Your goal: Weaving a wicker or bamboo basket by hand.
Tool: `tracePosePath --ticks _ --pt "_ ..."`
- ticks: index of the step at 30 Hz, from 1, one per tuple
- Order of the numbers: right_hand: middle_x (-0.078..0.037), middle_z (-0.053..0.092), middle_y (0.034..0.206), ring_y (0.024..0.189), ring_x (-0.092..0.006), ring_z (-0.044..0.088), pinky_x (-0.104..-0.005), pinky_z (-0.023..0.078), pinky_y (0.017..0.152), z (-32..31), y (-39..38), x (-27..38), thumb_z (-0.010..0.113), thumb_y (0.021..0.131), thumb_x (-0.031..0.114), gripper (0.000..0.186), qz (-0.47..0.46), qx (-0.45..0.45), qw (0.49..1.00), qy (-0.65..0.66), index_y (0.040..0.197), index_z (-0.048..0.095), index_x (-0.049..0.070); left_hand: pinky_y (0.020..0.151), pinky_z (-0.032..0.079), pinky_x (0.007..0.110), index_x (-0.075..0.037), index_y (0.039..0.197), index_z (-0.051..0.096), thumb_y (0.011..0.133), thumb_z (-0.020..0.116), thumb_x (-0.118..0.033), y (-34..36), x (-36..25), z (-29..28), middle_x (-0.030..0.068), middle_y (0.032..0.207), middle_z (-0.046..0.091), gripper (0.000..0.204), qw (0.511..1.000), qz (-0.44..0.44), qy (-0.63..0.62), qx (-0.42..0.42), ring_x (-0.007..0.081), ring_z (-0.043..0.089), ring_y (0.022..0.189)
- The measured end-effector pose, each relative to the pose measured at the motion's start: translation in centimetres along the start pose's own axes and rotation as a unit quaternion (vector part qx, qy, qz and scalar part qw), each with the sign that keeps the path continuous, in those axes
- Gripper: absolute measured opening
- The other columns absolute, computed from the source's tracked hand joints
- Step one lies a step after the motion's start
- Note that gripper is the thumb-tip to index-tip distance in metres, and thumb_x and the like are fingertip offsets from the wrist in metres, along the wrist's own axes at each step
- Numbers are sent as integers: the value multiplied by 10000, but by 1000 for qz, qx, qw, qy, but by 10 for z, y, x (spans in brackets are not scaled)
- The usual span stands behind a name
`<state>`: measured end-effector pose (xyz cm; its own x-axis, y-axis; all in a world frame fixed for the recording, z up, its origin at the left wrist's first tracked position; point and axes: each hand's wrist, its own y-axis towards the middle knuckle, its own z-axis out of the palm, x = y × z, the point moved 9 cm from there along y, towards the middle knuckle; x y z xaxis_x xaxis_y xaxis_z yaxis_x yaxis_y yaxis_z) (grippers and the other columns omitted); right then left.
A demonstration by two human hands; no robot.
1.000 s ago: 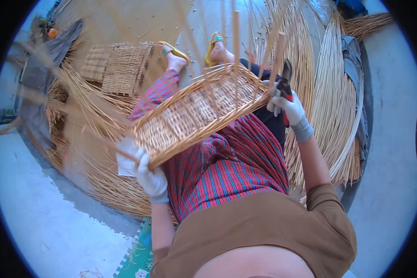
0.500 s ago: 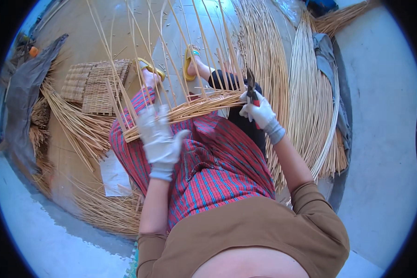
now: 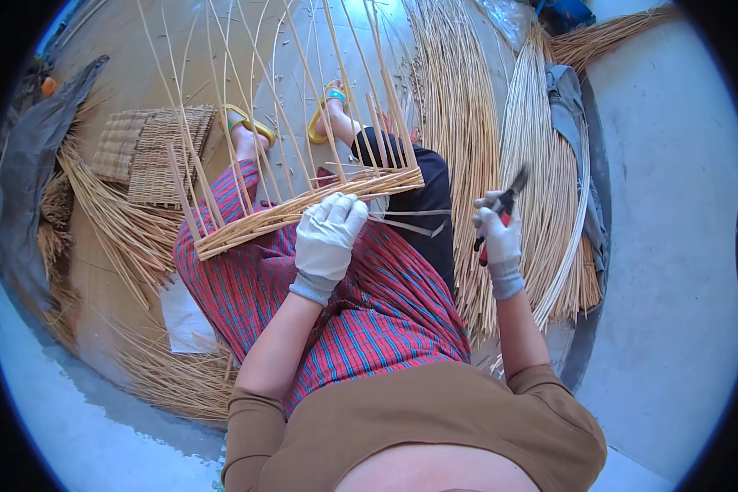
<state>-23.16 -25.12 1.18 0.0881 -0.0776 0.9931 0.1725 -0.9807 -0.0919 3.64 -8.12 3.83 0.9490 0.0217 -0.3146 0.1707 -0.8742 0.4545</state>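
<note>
Across my lap lies a partly woven wicker piece (image 3: 262,217), a narrow band of twisted willow rods with long upright stakes fanning away from me. My left hand (image 3: 328,236), in a white glove, is closed over the near edge of the band around its middle. Off to the right, apart from the weaving, my gloved right hand (image 3: 500,238) grips a pair of pruning shears (image 3: 512,193). Their dark blades point up and away, and a red handle shows beside the fingers. Just right of my left hand, pale strips (image 3: 410,223) stick out below the band.
Long bundles of peeled rods (image 3: 541,164) lie along the right side. Woven panels (image 3: 160,152) and loose rods (image 3: 123,221) spread over the floor at left, near a grey cloth (image 3: 37,180). A white sheet (image 3: 187,316) rests beside my red striped apron (image 3: 377,332).
My left hand has moved right along the band and closed on it. My right hand has drawn away from the band's right end, carrying the shears right and nearer to me.
</note>
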Motion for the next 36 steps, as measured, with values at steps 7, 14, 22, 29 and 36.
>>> tracePosePath --ticks 7,14,22,29,36 --pt "-44 662 979 822 -117 628 -279 554 702 73 0 -13 724 887 50 356 -25 97 990 -98 1208 570 44 859 496 418 -121 1083 616 866 549 -111 18 4 5 88 967 630 227 996 -31 29 78 287 631 961" --pt "-84 642 1172 968 -175 639 -342 558 849 62 -5 -53 815 852 173 754 13 33 998 -50 1494 429 81 869 491 427 -136 1043 601 800 625 -80 -11 25 -26 56 981 630 250 997 -30 -43 -54 290 622 950" --pt "-101 640 1123 1099 -316 597 -465 434 983 159 -54 68 831 688 343 753 -354 205 772 -487 1354 573 106 848 498 411 -116 953 620 746 738 51 -25 51 -45 36 902 676 291 968 -100 -120 -194 273 658 898" --pt "-120 619 1134 1118 -329 578 -475 428 991 201 -54 61 827 659 367 800 -375 230 698 -565 1374 576 112 773 518 380 -74 949 631 792 784 42 -16 69 -42 72 869 682 248 943 -181 -201 -194 262 658 829" --pt "-118 636 1083 1079 -337 604 -464 466 939 191 -54 70 864 679 440 767 -353 277 717 -534 1313 593 105 763 536 352 -65 982 633 789 783 60 -15 88 -33 62 873 680 274 931 -213 -245 -167 219 675 822"
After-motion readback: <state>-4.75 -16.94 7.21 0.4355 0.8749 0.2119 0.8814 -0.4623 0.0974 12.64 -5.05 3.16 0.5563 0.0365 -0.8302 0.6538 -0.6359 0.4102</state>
